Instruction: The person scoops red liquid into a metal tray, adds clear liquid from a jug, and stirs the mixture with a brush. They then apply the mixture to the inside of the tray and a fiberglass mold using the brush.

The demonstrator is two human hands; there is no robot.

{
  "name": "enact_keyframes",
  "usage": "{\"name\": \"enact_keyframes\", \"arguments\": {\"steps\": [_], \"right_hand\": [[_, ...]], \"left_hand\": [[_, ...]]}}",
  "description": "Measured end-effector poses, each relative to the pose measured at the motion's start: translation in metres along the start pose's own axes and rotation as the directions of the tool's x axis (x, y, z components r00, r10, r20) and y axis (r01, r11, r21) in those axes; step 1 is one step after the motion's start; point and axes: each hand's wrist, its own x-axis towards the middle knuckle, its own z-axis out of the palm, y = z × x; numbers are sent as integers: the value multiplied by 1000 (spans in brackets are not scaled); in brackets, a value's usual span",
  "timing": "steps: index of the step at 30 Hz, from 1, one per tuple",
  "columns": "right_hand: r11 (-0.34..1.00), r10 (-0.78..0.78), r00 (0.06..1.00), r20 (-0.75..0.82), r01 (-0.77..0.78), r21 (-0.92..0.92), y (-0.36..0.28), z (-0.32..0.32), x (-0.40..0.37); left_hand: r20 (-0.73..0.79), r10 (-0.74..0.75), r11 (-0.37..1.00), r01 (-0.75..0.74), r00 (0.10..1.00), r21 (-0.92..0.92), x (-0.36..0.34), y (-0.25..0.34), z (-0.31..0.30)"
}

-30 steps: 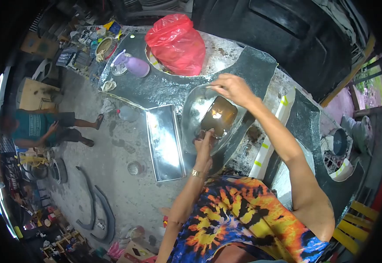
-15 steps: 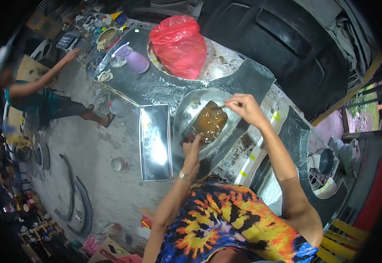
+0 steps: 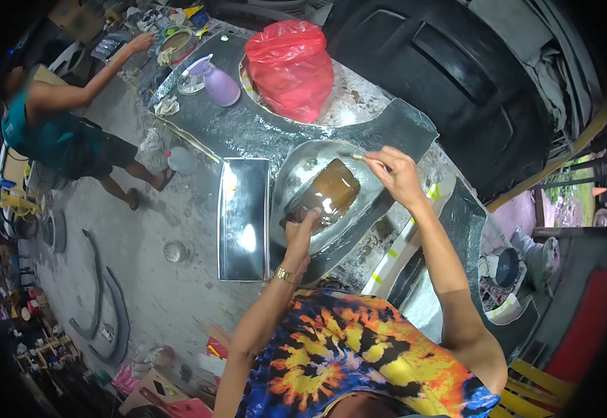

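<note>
My left hand [image 3: 302, 235] grips the near-left end of a clear-sided container holding glossy brown liquid [image 3: 338, 189]. My right hand [image 3: 392, 173] is closed around a thin brush [image 3: 356, 156], its tip pointing left beyond the container's far edge. Both hands are above a shiny grey oval piece [image 3: 291, 164], which lies on a large dark, glossy panel [image 3: 261, 136]. Just left of it is a flat rectangular panel [image 3: 244, 240] with a mirror-like dark surface and pale edges.
A red plastic bag [image 3: 293, 76] and a purple spray bottle [image 3: 220, 85] stand at the far side. Beyond them leans a big black panel [image 3: 415, 63]. Another person [image 3: 59, 139] stands at left, one arm stretched toward cluttered supplies. Curved dark strips [image 3: 117, 317] lie on the floor.
My right hand has drawn the brush away from the brown liquid, whose rippled surface is now smoother. The other person has shifted, with the arm reaching further right. My view has moved slightly.
</note>
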Motion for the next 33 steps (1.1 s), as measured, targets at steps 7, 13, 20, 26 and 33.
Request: {"name": "enact_keyframes", "arguments": {"steps": [7, 13, 20, 26, 33], "right_hand": [[974, -135, 890, 436, 201, -109, 20, 51, -13], [989, -4, 964, 266, -35, 142, -5, 3, 17], [984, -147, 912, 382, 174, -36, -1, 59, 67], [911, -213, 869, 446, 342, -231, 19, 134, 80], [904, -308, 929, 204, 352, -241, 3, 100, 71]], "left_hand": [[42, 59, 997, -57, 997, -56, 5, -5, 9], [21, 76, 993, -74, 997, -90, 20, -30, 2], [-7, 71, 989, -72, 997, -131, 14, -27, 5], [-111, 34, 996, -43, 993, -82, -11, -1, 8], [-39, 12, 991, -17, 999, -129, -10, 4, 7]]}}
